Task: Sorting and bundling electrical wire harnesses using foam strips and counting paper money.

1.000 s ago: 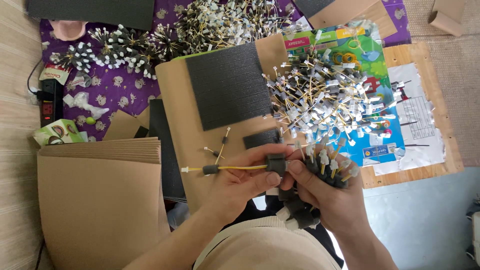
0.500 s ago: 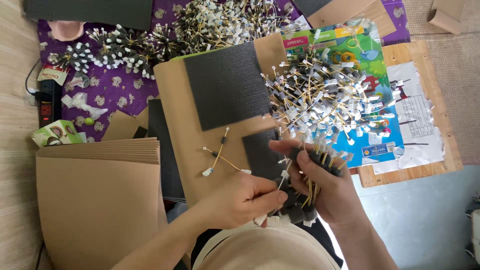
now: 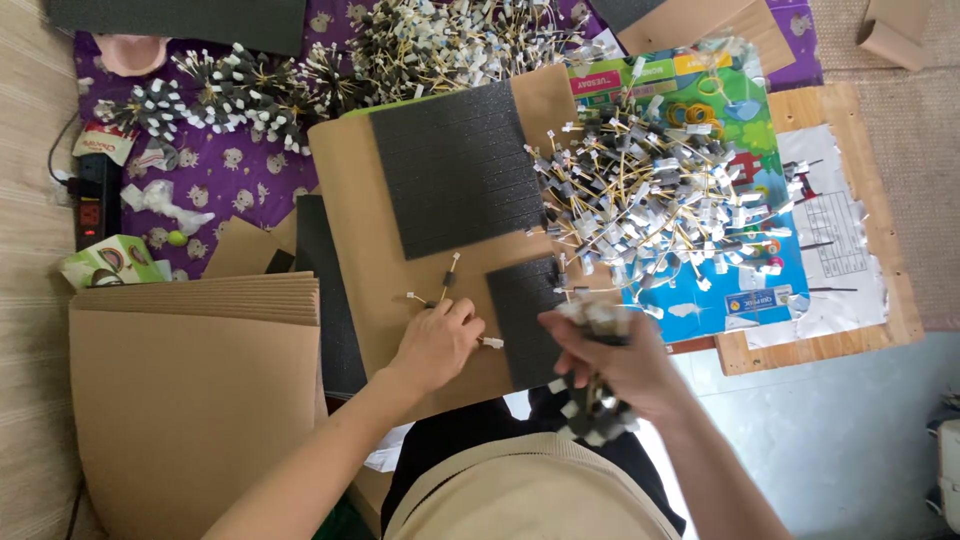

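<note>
My left hand (image 3: pixel 436 342) rests on a brown cardboard sheet (image 3: pixel 370 220), fingers curled over a thin yellow wire piece (image 3: pixel 428 300) with a black foam bit and white ends. My right hand (image 3: pixel 612 362) grips a bundle of the same wires (image 3: pixel 590 415), blurred, its foam-tipped ends pointing down toward my lap. A small black foam pad (image 3: pixel 525 315) lies between my hands. A larger black foam sheet (image 3: pixel 455 180) sits above it.
A big loose heap of wire pieces (image 3: pixel 650 205) covers a colourful printed mat at right. Finished bundles (image 3: pixel 240 95) lie on purple cloth at top. A stack of cardboard sheets (image 3: pixel 190 400) stands at left, with a power strip (image 3: pixel 90 205) nearby.
My left hand let go of the long wire it held and dropped onto the cardboard over a loose piece. My right hand swung its bundle downward.
</note>
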